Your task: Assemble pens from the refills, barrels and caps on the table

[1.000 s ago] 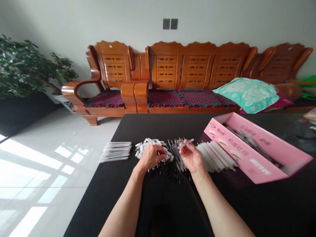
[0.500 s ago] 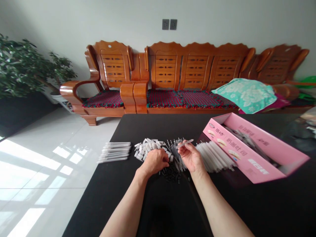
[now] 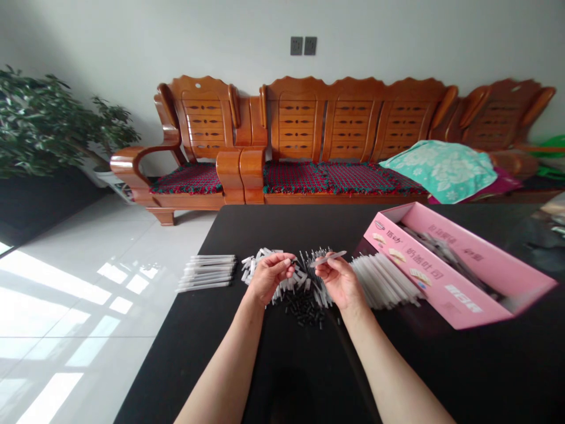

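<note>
Black and tiny, apparently a plug, one piece [image 3: 293, 261] is being pinched by the left hand [image 3: 269, 279] over the white parts [image 3: 253, 262], while a whitish tube [image 3: 335, 256] is being gripped nearby by the right hand [image 3: 343, 284].

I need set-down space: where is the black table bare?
Bare black table: behind the white caps, to its far edge; left of the left forearm, nearer than the white rods; right of the right forearm, nearer than the pink box. Crowded: white caps to pink box, around left hand and right hand.
</note>
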`<state>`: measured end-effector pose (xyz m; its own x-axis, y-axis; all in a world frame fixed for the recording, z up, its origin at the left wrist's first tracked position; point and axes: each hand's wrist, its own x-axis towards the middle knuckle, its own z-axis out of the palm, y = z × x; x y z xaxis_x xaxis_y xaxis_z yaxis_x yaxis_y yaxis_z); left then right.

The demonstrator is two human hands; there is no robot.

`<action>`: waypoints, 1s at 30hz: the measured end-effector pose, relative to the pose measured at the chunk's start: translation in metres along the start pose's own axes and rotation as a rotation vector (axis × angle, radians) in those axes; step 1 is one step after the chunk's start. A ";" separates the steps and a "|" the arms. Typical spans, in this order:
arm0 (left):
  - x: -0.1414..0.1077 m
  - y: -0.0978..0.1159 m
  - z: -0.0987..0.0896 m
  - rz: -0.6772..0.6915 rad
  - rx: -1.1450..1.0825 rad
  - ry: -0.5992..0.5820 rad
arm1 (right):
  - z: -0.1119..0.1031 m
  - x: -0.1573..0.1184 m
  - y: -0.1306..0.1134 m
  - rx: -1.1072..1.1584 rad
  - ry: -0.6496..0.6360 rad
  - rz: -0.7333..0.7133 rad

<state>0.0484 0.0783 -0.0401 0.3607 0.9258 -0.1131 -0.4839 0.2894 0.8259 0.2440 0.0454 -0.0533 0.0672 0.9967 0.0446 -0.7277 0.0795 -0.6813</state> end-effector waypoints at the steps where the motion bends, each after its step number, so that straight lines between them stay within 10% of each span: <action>1: 0.000 -0.001 0.001 -0.008 -0.004 -0.006 | 0.000 0.000 0.001 -0.010 -0.006 -0.002; 30: -0.003 -0.012 0.011 -0.053 0.037 -0.049 | 0.007 -0.003 0.004 -0.184 0.069 -0.069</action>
<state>0.0623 0.0690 -0.0436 0.4244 0.8960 -0.1309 -0.4335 0.3280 0.8393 0.2359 0.0433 -0.0510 0.1638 0.9852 0.0499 -0.5835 0.1376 -0.8004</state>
